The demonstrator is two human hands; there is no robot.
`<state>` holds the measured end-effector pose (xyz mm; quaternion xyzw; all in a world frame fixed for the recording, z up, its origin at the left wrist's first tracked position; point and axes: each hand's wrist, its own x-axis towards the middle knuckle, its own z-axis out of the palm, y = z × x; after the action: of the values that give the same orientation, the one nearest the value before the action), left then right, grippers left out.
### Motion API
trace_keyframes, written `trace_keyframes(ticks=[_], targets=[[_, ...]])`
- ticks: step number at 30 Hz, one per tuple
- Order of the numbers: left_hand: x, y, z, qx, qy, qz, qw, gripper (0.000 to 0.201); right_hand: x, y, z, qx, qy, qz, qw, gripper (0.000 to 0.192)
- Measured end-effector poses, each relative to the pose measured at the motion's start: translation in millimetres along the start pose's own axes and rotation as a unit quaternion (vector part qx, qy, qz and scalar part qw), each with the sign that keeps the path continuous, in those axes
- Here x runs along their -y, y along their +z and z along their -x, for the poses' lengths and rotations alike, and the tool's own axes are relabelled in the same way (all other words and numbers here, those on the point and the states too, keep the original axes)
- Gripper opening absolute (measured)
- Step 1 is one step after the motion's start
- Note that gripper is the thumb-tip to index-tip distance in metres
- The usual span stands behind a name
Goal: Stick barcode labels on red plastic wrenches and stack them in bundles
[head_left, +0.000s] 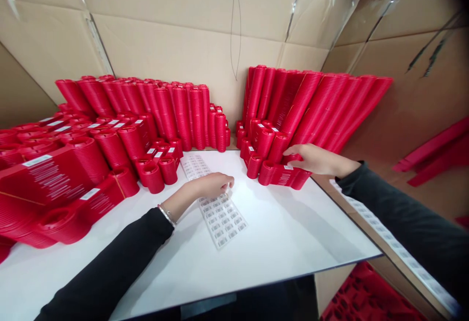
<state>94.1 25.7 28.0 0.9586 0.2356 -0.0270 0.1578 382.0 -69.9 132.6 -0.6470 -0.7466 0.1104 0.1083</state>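
Head view, left hand: the left hand rests on the barcode label sheet, fingers curled, fingertips pinched at one sticker near the sheet's top edge.
Head view, right hand: the right hand lies flat, fingers together, on top of a short red card stack at the right side of the white table; the thumb is under the palm, so whether it grips is unclear.
Label sheet position: it lies in the middle of the table, running from the hand back toward the far red stacks.
Doing it well: in my judgement, peel the sticker slowly from one corner so it does not tear, and keep the card stack pinned so the top card cannot slide.
Other stock: labelled stacks lie at left, tall leaning stacks at right, against a cardboard wall.
Hard to make out: whether a sticker is already lifted; the print on the labels; a second label strip cut off at the right edge.
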Motion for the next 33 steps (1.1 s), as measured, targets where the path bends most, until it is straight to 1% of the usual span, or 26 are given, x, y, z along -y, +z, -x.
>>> trace_keyframes(ticks=[1,3,4,6,8,10,12,14,17,19,21,23,25,29,33], targets=[[-1,0.2,0,0.001,-0.003,0.000,1.000,0.034,6,4,6,-0.034,-0.020,0.015,0.999,0.022],[-2,0.8,1,0.006,-0.002,-0.001,1.000,0.037,21,22,18,-0.102,-0.079,0.028,0.991,0.026],[-2,1.0,2,0.009,0.000,0.000,1.000,0.037,28,36,24,-0.107,-0.109,0.014,0.988,0.026],[-1,1.0,2,0.017,0.005,0.003,1.000,0.041,42,68,32,-0.074,-0.153,-0.028,0.985,0.025],[1,0.5,2,0.020,0.002,0.010,1.000,0.044,53,100,34,-0.057,-0.140,-0.067,0.986,0.025],[5,0.1,1,0.022,-0.007,0.021,1.000,0.043,60,127,28,-0.043,-0.120,-0.104,0.986,0.024],[8,-0.1,0,0.028,-0.012,0.035,0.999,0.040,64,145,15,-0.045,-0.114,-0.120,0.985,0.022],[10,0.1,0,0.032,-0.010,0.050,0.998,0.036,67,156,-2,-0.053,-0.113,-0.139,0.982,0.018],[9,1.3,0,0.025,-0.006,0.072,0.997,0.026,73,167,-24,-0.058,-0.124,-0.171,0.976,0.012],[10,2.5,0,0.014,-0.006,0.097,0.995,0.020,78,173,-34,-0.061,-0.129,-0.200,0.969,0.008],[11,3.2,-1,-0.003,-0.001,0.137,0.991,0.022,82,179,-39,-0.072,-0.121,-0.235,0.962,0.004],[12,2.4,-2,-0.025,0.008,0.189,0.982,0.024,83,180,-41,-0.086,-0.100,-0.280,0.951,0.007],[11,-0.2,-3,-0.050,0.018,0.242,0.969,0.023,81,176,-41,-0.093,-0.077,-0.338,0.933,0.014],[3,-6.7,-5,-0.102,0.032,0.313,0.944,0.010,68,160,-35,-0.106,-0.042,-0.452,0.885,0.025],[-9,-5.7,-8,-0.130,0.038,0.329,0.935,0.024,60,152,-27,-0.110,-0.015,-0.514,0.851,0.026]])
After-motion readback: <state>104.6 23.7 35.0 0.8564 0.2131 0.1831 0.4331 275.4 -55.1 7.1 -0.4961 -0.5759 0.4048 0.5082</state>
